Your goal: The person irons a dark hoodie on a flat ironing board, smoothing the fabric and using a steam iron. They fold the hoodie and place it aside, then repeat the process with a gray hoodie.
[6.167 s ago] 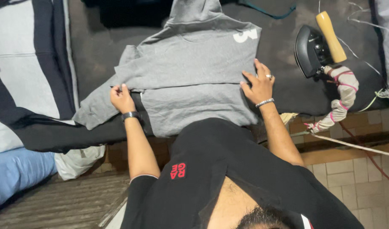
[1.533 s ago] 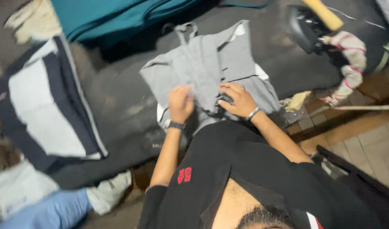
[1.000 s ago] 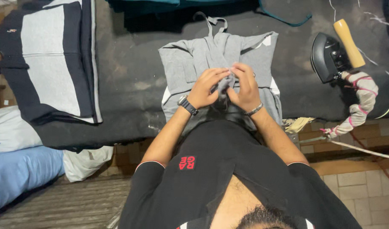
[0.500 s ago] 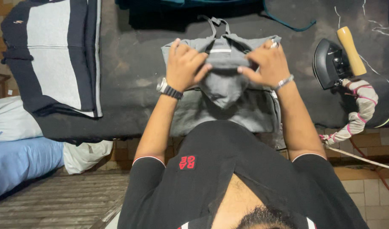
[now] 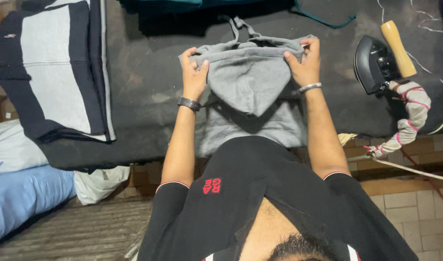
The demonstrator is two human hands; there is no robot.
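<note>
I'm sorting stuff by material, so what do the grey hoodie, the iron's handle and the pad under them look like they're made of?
Grey hoodie: soft matte knit, probably cotton fleece; it drapes and creases. Iron handle: looks like pale bare wood, smooth and unpainted. Pad: dark, dull cloth, possibly felt or blanket, with worn pale patches. Both hands pinch the hoodie.

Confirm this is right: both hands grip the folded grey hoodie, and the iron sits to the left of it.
Not quite. The head view shows the left hand and right hand gripping the grey hoodie, but the iron sits to its right.
</note>
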